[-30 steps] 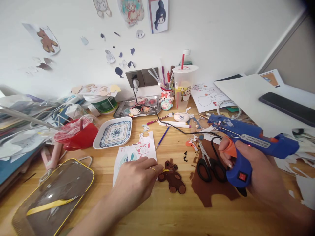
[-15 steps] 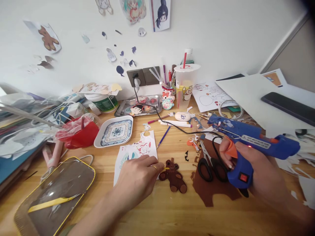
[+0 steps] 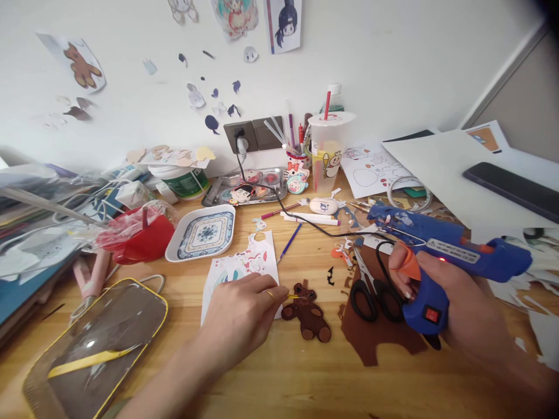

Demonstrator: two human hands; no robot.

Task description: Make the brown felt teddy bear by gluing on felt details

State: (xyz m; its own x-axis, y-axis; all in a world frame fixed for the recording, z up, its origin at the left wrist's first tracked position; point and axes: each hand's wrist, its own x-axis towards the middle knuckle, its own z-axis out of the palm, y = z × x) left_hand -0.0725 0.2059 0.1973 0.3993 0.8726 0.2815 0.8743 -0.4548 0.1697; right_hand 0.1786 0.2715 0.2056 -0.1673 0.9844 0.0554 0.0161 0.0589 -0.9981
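Observation:
My left hand (image 3: 244, 305) is closed on a thin yellow pointed tool (image 3: 293, 296), most of it hidden by the fingers. Its tip touches the head of a small brown bear cutout (image 3: 309, 320) lying on the desk, with lighter patches on paws and feet. My right hand (image 3: 467, 314) grips a blue hot glue gun (image 3: 458, 253) with an orange trigger and a glowing red light. The gun is held over the right of the desk, its nozzle pointing left and away. Below it, black-handled scissors (image 3: 370, 291) rest on a cut brown sheet (image 3: 369, 343).
A black cord (image 3: 325, 233) runs from the wall socket (image 3: 239, 138) across the desk. At left are a patterned tray (image 3: 174, 247), a red container (image 3: 144, 238) and a yellow-edged clear case (image 3: 117, 314). A drink cup (image 3: 323, 169) stands behind; paper scraps lie right.
The left hand and the yellow tool have barely shifted at the bear's head. The right hand keeps the glue gun in the same place, and the view has moved slightly.

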